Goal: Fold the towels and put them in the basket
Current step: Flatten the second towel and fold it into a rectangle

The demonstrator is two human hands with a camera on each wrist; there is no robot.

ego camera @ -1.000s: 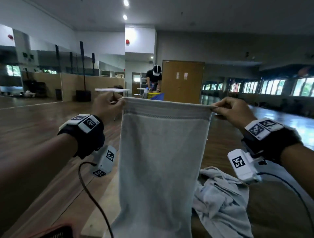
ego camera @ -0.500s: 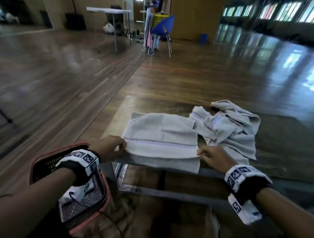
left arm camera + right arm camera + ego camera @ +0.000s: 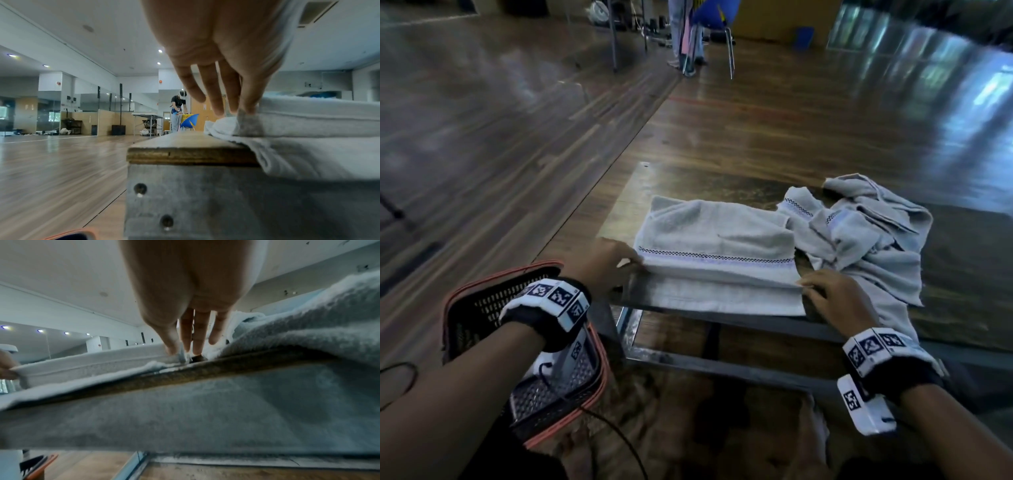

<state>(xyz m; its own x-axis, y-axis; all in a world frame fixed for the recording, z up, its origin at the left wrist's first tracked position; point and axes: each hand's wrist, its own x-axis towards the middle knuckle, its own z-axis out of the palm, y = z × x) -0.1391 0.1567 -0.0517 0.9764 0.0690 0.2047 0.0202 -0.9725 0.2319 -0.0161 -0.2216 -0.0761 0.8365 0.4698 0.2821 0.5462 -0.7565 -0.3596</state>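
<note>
- Your left hand (image 3: 604, 262) pinches the left corner of the grey towel (image 3: 717, 240), folded over on the table (image 3: 619, 202).
- Your right hand (image 3: 837, 298) pinches its right corner.
- The heap of unfolded towels (image 3: 873, 233) touches its right side.
- The basket (image 3: 482, 301) sits on the floor below your left wrist.

Towel (image 3: 717, 240) held aloft — now folded on table (image 3: 619, 192), both hands pinching corners

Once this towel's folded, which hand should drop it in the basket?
Left, probably. The basket sits on the floor directly beside the left hand, left of the table. The right hand pinches the folded towel at its far corner, next to the crumpled towels.
</note>
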